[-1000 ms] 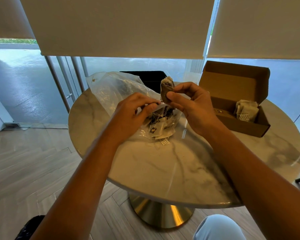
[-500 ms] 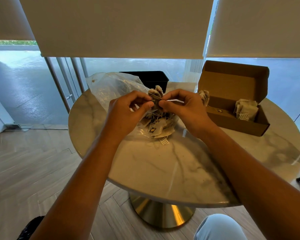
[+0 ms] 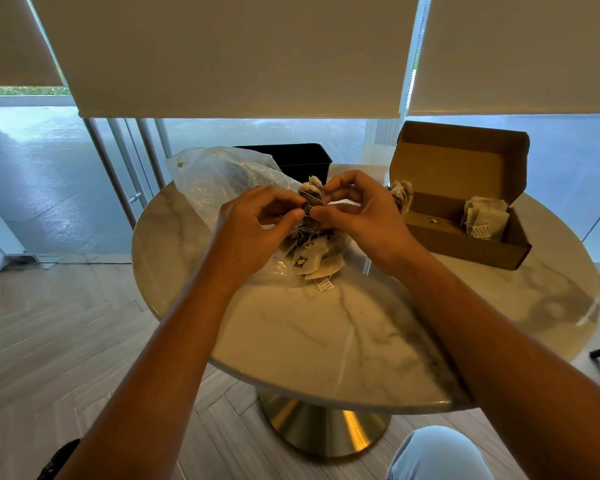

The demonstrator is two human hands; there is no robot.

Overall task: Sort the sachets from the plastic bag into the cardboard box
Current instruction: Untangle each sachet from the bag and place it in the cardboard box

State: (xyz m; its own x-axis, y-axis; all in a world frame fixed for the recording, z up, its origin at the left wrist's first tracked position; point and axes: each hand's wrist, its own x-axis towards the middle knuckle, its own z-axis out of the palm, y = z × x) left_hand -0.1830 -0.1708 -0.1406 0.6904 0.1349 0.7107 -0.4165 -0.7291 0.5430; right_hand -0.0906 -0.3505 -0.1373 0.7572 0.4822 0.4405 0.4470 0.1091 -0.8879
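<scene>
We judge ourselves mid-untangling: left hand and right hand pinch one sachet above the plastic bag mid-table, next freeing its string toward the cardboard box at the table's far right edge.

Round marble table on brass pedestal; black bin behind.

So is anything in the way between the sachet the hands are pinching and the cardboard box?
Nothing solid. The pinched sachet is above the bag pile, and the open cardboard box sits right of it. Its string looks tangled with the pile's sachets.
</scene>
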